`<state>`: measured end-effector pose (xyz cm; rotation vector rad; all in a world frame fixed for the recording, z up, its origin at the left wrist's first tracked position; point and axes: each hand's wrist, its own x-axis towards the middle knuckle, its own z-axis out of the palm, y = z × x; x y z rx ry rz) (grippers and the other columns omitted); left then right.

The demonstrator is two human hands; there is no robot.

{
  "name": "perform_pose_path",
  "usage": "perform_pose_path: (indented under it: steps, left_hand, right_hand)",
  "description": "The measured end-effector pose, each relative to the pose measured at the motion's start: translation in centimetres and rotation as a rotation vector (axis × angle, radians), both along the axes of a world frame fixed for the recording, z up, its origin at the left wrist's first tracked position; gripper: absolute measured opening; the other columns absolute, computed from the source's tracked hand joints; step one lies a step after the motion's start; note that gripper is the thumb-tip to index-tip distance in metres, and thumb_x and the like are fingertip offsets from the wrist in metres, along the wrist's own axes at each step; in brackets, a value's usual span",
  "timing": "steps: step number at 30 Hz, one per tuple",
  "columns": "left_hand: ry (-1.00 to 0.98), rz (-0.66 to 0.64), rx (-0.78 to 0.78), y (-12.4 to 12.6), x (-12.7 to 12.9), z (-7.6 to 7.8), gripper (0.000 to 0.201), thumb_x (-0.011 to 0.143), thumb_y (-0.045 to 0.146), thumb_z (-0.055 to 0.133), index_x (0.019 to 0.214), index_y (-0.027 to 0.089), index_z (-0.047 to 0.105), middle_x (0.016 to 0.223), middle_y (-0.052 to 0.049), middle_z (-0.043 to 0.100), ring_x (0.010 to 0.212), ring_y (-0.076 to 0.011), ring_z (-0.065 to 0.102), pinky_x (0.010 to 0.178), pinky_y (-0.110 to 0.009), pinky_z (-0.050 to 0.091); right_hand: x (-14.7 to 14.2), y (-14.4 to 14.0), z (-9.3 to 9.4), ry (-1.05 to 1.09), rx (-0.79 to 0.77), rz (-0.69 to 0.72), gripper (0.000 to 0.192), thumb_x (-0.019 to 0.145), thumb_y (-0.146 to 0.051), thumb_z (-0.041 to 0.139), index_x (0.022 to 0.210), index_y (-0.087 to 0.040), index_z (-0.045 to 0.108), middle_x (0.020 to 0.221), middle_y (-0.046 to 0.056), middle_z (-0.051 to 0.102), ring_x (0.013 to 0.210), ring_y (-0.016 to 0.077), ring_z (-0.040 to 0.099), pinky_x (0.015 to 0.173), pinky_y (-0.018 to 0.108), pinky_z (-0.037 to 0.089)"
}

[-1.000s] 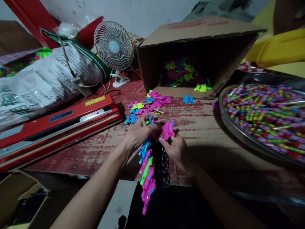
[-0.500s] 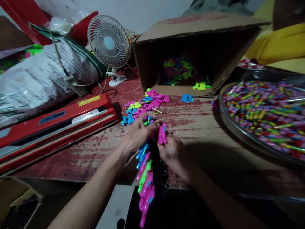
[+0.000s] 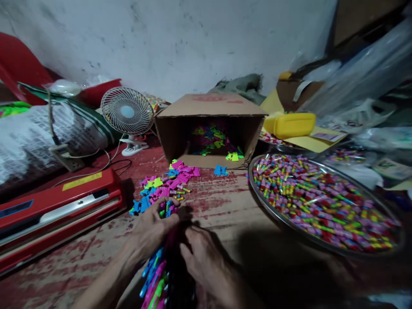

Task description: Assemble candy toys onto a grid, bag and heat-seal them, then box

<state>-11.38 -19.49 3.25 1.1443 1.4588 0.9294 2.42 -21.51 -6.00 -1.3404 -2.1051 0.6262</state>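
A row of coloured plastic clips (image 3: 153,281) is gripped by the curled left hand (image 3: 151,229); the right hand (image 3: 206,262) is pressed knuckles-up beside it, its grasp hidden.

a small home workshop for packing toys or sweets is suggested. a worn red table (image 3: 225,206) is set against a stained bare wall (image 3: 180,43). a red heat sealer (image 3: 54,214) is seen at left, a tipped cardboard box (image 3: 209,124) of bright plastic pieces far, and a metal tray (image 3: 267,206) of coloured candies at right.
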Motion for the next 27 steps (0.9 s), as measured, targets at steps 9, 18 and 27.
perform_pose_path:
  steps: [9, 18, 27]
  left_hand:
    - [0.034, 0.039, 0.027, 0.6, -1.7, 0.6, 0.036, 0.061, 0.04, 0.067, 0.089, 0.019, 0.055, 0.062, 0.004, 0.058, 0.047, -0.0102, 0.045, 0.047, -0.02, 0.032]
    - [0.103, 0.116, -0.014, 1.0, -5.2, -0.6, 0.045, 0.062, 0.04, 0.063, 0.101, 0.021, 0.053, 0.053, 0.008, 0.043, 0.043, -0.0077, 0.032, 0.044, -0.019, 0.023]
    - [0.091, 0.026, -0.008, 1.1, -4.7, 0.5, 0.049, 0.064, 0.042, 0.066, 0.105, 0.017, 0.053, 0.067, 0.003, 0.059, 0.053, -0.0102, 0.049, 0.052, -0.021, 0.038]
  right_hand:
    - [6.1, 16.5, 1.4, -0.42, 0.159, -0.467, 0.045, 0.09, -0.023, 0.048, 0.134, -0.013, 0.051, 0.137, 0.019, 0.049, 0.122, 0.0323, 0.045, 0.096, 0.044, 0.038]
    - [0.5, 15.5, 0.8, -0.568, 0.181, -0.218, 0.03, 0.09, -0.02, 0.044, 0.106, -0.015, 0.069, 0.126, 0.017, 0.057, 0.118, 0.0323, 0.046, 0.101, 0.048, 0.03]
    - [-4.0, 14.5, 2.6, -0.581, 0.138, -0.043, 0.029, 0.089, -0.016, 0.041, 0.096, -0.017, 0.069, 0.1, 0.011, 0.067, 0.093, 0.0212, 0.059, 0.083, 0.031, 0.041]
